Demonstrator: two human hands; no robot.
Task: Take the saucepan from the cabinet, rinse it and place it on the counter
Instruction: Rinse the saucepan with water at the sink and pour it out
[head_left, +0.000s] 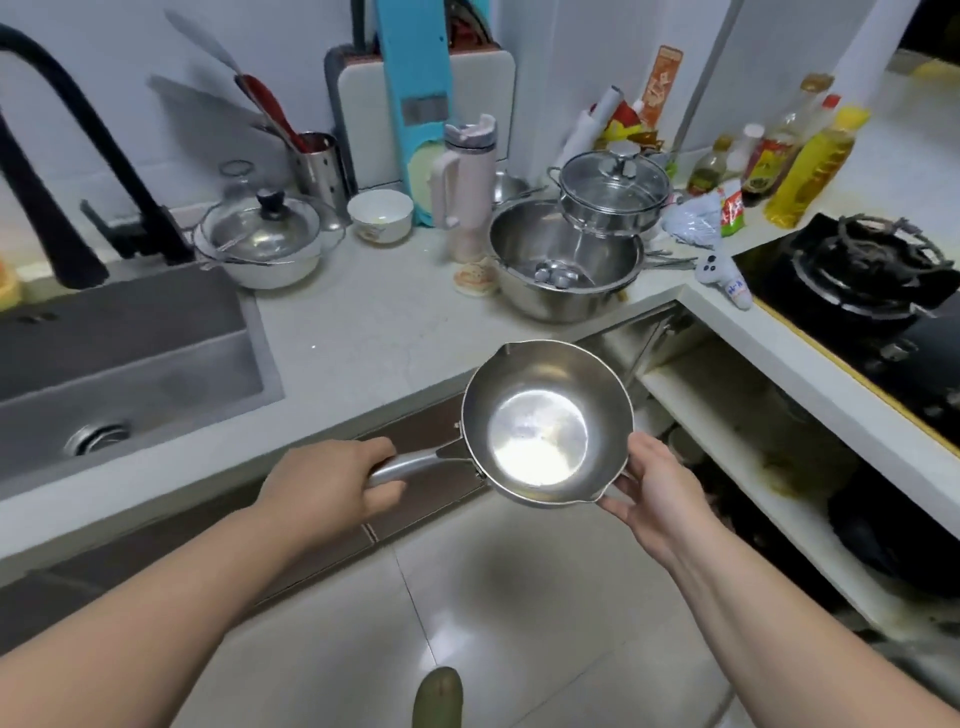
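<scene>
We see the counter (363, 322) across mid-frame and the sink (130, 364) at left. Our saucepan (545, 421) hangs at frame centre, above the floor (519, 597). Our left hand (322, 488) wraps its handle (410, 462); our right hand (649, 493) cradles its rim, fingers straight.

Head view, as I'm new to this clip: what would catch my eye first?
A shiny saucepan held in mid-frame above the floor: the left hand grips its handle, the right hand steadies its side. Behind it, a counter crowded with pots; the sink sits at left, an open cabinet at right.
</scene>
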